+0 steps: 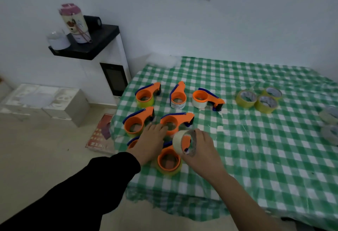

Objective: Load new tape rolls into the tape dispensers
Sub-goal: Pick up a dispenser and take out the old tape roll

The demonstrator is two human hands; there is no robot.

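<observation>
Orange plastic fills my right hand point(200, 150): its fingers point(197, 134) are curled round the ring of a tape dispenser point(185, 142), which is lifted off the green-checked tabletop point(256, 157) and tipped on edge. A pale tape roll point(176, 140) sits round its hub. My palm hides most of the handle, so I cannot tell whether the roll is fully seated. The roll's outer band faces left, toward my left hand point(150, 141), which lies just beside it. That hand's fingers point(161, 127) are straight and close together, their tips resting on the near rim of the middle dispenser point(176, 121). The nearest dispenser point(169, 161) lies flat directly below the one I hold, ring up, with a yellow roll on it. I judge my left hand is the one placed to push the pale roll home, pressing rightward along the hub's axis while my right steadies the ring. The spare yellow tape rolls point(256, 99) lie well apart on the far right of the cloth, nearer my right hand
</observation>
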